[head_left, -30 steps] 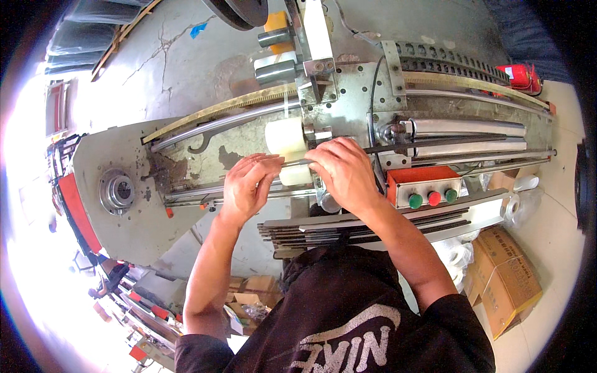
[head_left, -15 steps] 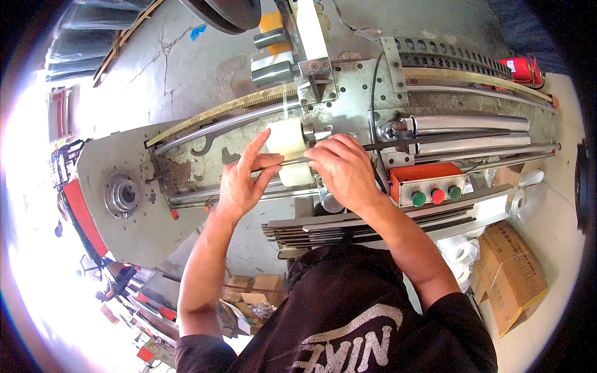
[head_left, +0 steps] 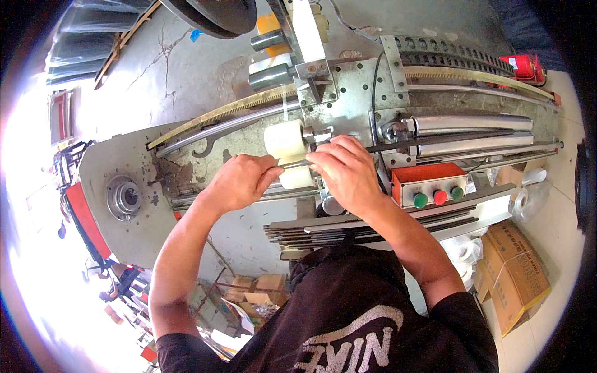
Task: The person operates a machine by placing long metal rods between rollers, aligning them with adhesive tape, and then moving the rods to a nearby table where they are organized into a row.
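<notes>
A long dark rod (head_left: 404,144) lies across the machine in front of me, its left part running over the two cream rollers (head_left: 285,139). My left hand (head_left: 241,179) has its fingers closed in a pinch around the rod's left end. Just right of the rollers, my right hand (head_left: 343,169) grips the rod from above, thumb and fingers wrapped round it. A greyish stretch of the rod shows between both hands. Its right part passes over a pair of shiny metal cylinders (head_left: 472,124).
Close by sits a red control box (head_left: 430,179) with green and red buttons. Several dark bars lie on a tray (head_left: 491,211) near my body. A slotted rail (head_left: 230,102) runs along the machine's far side. Cardboard box (head_left: 513,273) stands at lower right, fire extinguisher (head_left: 525,67) at far right.
My left hand has gone from spread fingers, index raised, to a closed pinch on the rod's end, its forearm swinging left. The right hand stays nearly in place on the rod.
</notes>
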### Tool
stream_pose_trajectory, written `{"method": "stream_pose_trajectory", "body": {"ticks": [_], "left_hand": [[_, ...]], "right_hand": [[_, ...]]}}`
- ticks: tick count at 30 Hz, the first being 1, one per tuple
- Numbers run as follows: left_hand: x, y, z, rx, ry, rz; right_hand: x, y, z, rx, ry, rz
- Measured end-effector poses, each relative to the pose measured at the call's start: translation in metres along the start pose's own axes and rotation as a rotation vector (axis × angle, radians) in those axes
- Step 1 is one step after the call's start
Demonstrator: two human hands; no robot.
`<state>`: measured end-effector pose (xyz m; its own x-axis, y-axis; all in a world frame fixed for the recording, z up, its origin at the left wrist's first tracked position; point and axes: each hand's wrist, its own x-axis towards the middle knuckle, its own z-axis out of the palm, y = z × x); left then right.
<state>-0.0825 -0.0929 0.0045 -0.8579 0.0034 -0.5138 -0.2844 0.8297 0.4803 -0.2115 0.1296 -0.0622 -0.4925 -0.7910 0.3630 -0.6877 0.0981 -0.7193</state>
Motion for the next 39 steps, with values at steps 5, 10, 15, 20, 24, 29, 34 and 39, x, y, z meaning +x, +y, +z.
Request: {"method": "stream_pose_trajectory", "body": {"ticks": [5,10,15,20,24,29,34,39], "left_hand": [[0.001,-0.011,-0.002,-0.703,-0.198,-0.226],[0.001,-0.018,0.003,-0.995,-0.200,-0.311],[-0.009,-0.001,0.013,-0.764,0.033,-0.319],[-0.020,0.019,0.026,-0.305,0.319,-0.329],[-0.017,0.021,0.036,-0.167,0.521,-0.238],[-0.010,0.019,0.045,-0.245,0.592,-0.208],[-0.018,0.012,0.040,-0.409,0.530,-0.172],[-0.050,-0.009,0.011,-0.032,0.300,-0.204]], "right_hand": [[-0.005,-0.002,0.007,-0.020,0.037,-0.059],[-0.006,-0.003,0.009,-0.035,0.040,-0.069],[-0.003,-0.011,0.000,-0.084,-0.015,-0.022],[0.003,-0.016,-0.019,-0.151,-0.190,0.088],[0.011,-0.015,-0.023,-0.190,-0.293,0.078],[0.018,-0.008,-0.022,-0.113,-0.312,0.103],[0.010,-0.009,-0.014,-0.085,-0.160,0.107],[0.003,-0.003,-0.005,-0.074,-0.050,0.081]]}}
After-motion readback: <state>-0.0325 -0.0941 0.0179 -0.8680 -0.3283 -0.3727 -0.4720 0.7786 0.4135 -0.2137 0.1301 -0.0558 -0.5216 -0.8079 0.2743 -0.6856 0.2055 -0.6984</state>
